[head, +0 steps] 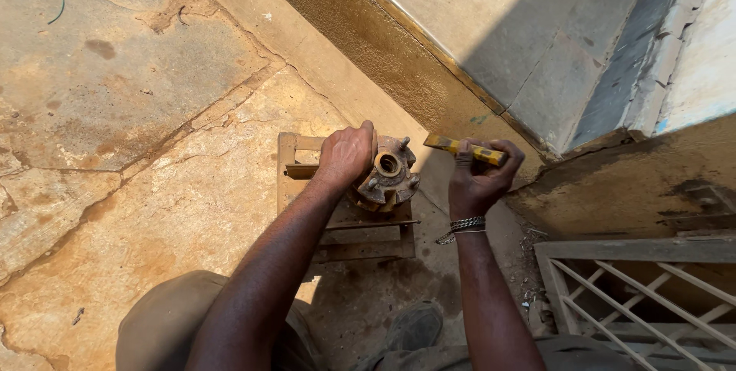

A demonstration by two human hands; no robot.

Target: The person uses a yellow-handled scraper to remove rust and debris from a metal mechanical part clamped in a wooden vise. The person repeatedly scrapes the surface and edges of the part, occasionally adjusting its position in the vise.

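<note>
- Fingers of the left hand (345, 155) are curling together over the left rim of a rusty wheel hub (387, 175), pressing down on it and holding it steady.
- Fingers of the right hand (481, 175) are clamping tightly around a yellow-handled tool (465, 149), which is lying level and pointing left toward the hub; its working end is hard to make out.
- The hub is sitting on a small metal stand (368, 237), toward the stand's far right corner, with its open centre bore facing up and threaded studs sticking up around the flange.
- The stand is resting on cracked stone paving (130, 103), just beside a raised concrete kerb (399, 64).
- A chain bracelet (466, 225) is hanging on the right wrist.
- Judging from this pose, the person is bracing the hub while bringing the tool to bear on it.
- The next move seems to call for a firm left-hand grip and careful aim, keeping the tool clear of the left thumb.
</note>
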